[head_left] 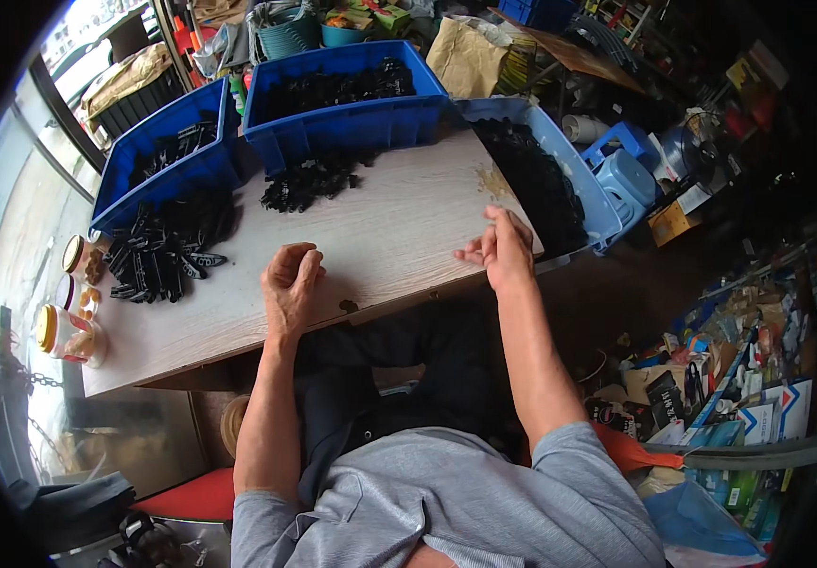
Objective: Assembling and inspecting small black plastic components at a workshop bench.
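Note:
My left hand (292, 282) is over the near middle of the pale wooden table, its fingers curled in and the thumb against them. Whatever it may hold is hidden. My right hand (507, 248) is by the table's right edge, fingers apart, with nothing visible in it. Left of my left hand lies a heap of long black plastic pieces (158, 256). Farther back is a pile of small black parts (312, 182), in front of a blue crate (347, 123). Beyond my right hand, a light blue bin (569, 156) holds many black pieces.
Another blue crate (167, 170) with long black pieces stands at the back left. Lidded jars (72, 331) line the table's left edge. A blue plastic stool (624, 180) stands past the bin. Boxes and packets (711, 379) clutter the right side.

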Available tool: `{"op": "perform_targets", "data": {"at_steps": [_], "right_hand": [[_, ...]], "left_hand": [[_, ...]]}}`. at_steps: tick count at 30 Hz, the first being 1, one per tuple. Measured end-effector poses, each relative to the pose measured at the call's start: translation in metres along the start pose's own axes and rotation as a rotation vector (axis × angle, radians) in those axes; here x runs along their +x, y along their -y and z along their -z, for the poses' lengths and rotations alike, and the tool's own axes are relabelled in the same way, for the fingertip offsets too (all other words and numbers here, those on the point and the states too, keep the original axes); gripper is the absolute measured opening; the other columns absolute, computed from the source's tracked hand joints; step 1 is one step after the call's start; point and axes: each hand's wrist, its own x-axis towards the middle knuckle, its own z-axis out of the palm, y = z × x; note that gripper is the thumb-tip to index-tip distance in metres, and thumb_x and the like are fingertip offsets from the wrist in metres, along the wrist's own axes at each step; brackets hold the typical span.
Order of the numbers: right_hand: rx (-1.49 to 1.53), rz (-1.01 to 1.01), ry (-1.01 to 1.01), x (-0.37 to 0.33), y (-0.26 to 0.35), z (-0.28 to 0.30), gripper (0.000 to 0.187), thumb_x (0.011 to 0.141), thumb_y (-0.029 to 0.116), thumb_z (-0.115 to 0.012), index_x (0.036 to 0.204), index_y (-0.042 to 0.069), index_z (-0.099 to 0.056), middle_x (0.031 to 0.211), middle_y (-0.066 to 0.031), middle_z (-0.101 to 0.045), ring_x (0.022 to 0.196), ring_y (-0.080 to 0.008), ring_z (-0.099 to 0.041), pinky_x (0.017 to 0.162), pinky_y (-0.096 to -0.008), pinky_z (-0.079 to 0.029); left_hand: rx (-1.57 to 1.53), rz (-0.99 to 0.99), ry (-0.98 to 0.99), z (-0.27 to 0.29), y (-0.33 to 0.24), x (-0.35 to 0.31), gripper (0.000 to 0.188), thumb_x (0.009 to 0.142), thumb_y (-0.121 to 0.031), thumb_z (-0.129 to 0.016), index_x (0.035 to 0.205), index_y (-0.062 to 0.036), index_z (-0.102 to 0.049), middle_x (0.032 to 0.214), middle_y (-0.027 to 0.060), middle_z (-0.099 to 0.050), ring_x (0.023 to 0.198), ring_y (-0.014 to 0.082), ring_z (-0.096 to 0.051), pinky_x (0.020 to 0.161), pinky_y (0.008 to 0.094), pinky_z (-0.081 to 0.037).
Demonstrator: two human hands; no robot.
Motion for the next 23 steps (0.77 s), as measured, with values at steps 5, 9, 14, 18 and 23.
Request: {"op": "perform_targets", "data": {"at_steps": [5, 9, 14, 18, 23], "right_hand": [[-0.037, -0.002, 0.370, -0.063, -0.010, 0.000, 0.021, 0.093, 0.020, -0.063, 0.079, 0.007, -0.053, 0.046, -0.0022, -0.037, 0.043, -0.0181, -0.051, 0.052, -0.0429, -0.056], [-0.184, -0.056, 0.539, -0.126, -0.057, 0.002, 0.020, 0.095, 0.022, -0.059, 0.088, 0.004, -0.056, 0.048, -0.0030, -0.043, 0.045, -0.0185, -0.054, 0.054, -0.0393, -0.058], [-0.310, -0.308, 0.576, -0.180, -0.133, 0.005, 0.021, 0.089, 0.023, -0.066, 0.096, 0.003, -0.063, 0.054, -0.0046, -0.055, 0.052, -0.0189, -0.064, 0.055, -0.0353, -0.059], [-0.475, -0.476, 0.595, -0.192, -0.182, 0.005, 0.025, 0.091, 0.025, -0.066, 0.104, 0.004, -0.064, 0.058, -0.0057, -0.058, 0.057, -0.0191, -0.066, 0.056, -0.0366, -0.060], [-0.724, -0.566, 0.686, -0.201, -0.228, 0.017, 0.027, 0.087, 0.024, -0.071, 0.107, 0.007, -0.065, 0.059, -0.0055, -0.060, 0.054, -0.0179, -0.064, 0.057, -0.0317, -0.057]], "left_hand": [[0.029, 0.011, -0.052, 0.010, -0.027, -0.024, 0.017, 0.095, -0.010, -0.064, 0.104, 0.0032, -0.066, 0.088, 0.0041, -0.067, 0.077, 0.0095, -0.060, 0.069, 0.0246, -0.050], [0.058, -0.033, -0.031, 0.043, -0.028, -0.048, 0.017, 0.096, -0.013, -0.064, 0.104, 0.0013, -0.066, 0.084, 0.0027, -0.066, 0.077, 0.0081, -0.059, 0.069, 0.0253, -0.049], [0.269, -0.117, -0.132, 0.076, -0.062, -0.100, 0.013, 0.093, -0.010, -0.067, 0.099, 0.0005, -0.068, 0.083, 0.0070, -0.068, 0.077, 0.0089, -0.060, 0.069, 0.0268, -0.050], [0.221, -0.154, -0.158, 0.093, -0.055, -0.144, 0.010, 0.092, -0.008, -0.067, 0.096, 0.0009, -0.067, 0.081, 0.0062, -0.066, 0.072, 0.0086, -0.059, 0.065, 0.0257, -0.049], [0.283, -0.167, -0.143, 0.110, -0.060, -0.209, 0.011, 0.094, -0.010, -0.066, 0.101, -0.0019, -0.066, 0.084, 0.0054, -0.069, 0.076, 0.0097, -0.062, 0.068, 0.0260, -0.051]]}}
